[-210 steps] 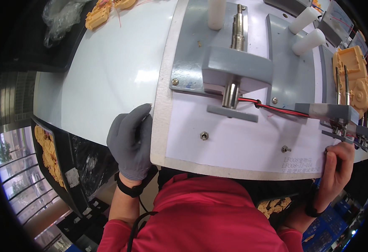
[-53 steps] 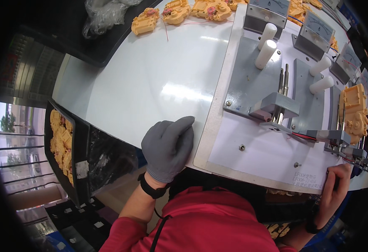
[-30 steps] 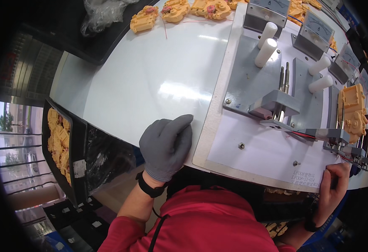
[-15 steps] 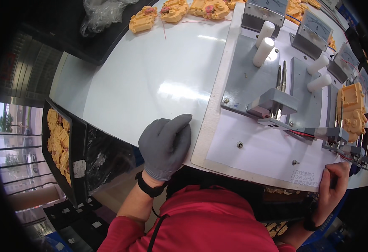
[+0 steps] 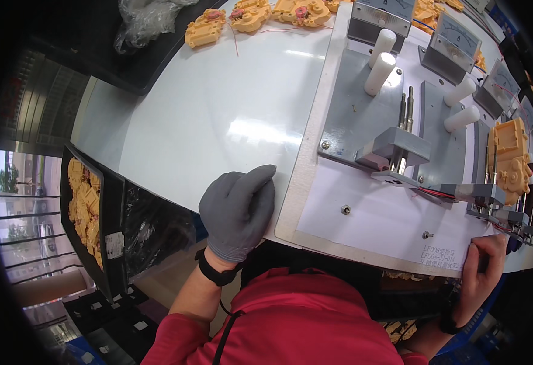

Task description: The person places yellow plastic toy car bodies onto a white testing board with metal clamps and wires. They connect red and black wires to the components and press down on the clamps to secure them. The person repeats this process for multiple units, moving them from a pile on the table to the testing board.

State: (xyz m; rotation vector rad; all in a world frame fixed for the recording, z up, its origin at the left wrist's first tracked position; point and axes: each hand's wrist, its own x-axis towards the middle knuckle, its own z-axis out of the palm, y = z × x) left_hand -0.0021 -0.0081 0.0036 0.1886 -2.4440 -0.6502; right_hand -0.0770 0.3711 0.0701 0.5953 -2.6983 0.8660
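Note:
My left hand [image 5: 238, 210], in a grey glove, rests at the near edge of the white table [image 5: 205, 143], beside the pale board with the test fixtures. Its fingers curl into a loose fist with the thumb lying along the top, and nothing shows in it. At the right, my bare right hand [image 5: 486, 261] is at the board's front edge with bent fingers. Its fingertips are partly hidden, near the rightmost metal fixtures [image 5: 515, 222] and their wires. Above it, a yellow plastic housing [image 5: 509, 161] sits upright on one fixture.
Grey fixture plates with white posts [image 5: 380, 74] and metal probes [image 5: 407, 109] stand on the board, behind two toggle switches [image 5: 346, 210]. Analogue meters [image 5: 450, 48] line the back. Yellow housings [image 5: 251, 15] with red wires lie at the far edge. A black bin [image 5: 85, 207] at left holds several more.

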